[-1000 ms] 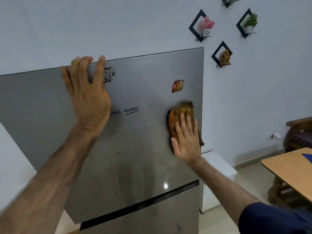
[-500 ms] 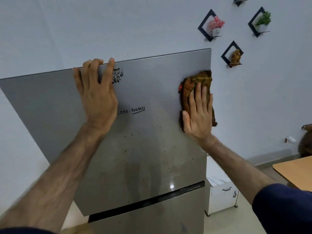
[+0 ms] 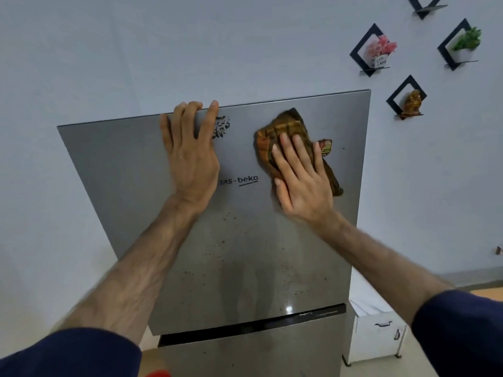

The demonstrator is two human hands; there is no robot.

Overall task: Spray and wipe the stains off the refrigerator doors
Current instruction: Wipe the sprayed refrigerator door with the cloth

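The left hand (image 3: pixel 190 156) lies flat on the top fridge door (image 3: pixel 122 186), with its fingertips (image 3: pixel 194 106) hooked over the door's top edge. It holds nothing — it only leans there. The right hand (image 3: pixel 300 180) is spread open and presses a brown cloth (image 3: pixel 283 129) against the door, at about 3 o'clock from the left hand. The cloth sticks out past the fingers at 12 o'clock, and a loose end hangs down at 4 o'clock.

Just beside the little finger sits a red and yellow sticker (image 3: pixel 326 148), touching the cloth's edge. A black sticker (image 3: pixel 221 126) sits by the left hand's first finger. The right edge of the door is near the right hand, and bare door shows between them. Toward 9 o'clock from the left hand the door is bare all the way to its left edge.

Small brown spots (image 3: pixel 217 243) dot the grey door below both wrists. A dark gap (image 3: pixel 245 329) splits the top door from the bottom door (image 3: pixel 245 357).

The wall (image 3: pixel 136 50) is plain. At 2 o'clock, black diamond shelves hold pink flowers (image 3: pixel 381 47), a green plant (image 3: pixel 466 40) and a small brown figure (image 3: pixel 412 102). A white box (image 3: pixel 378 333) stands by the fridge at 4 o'clock.
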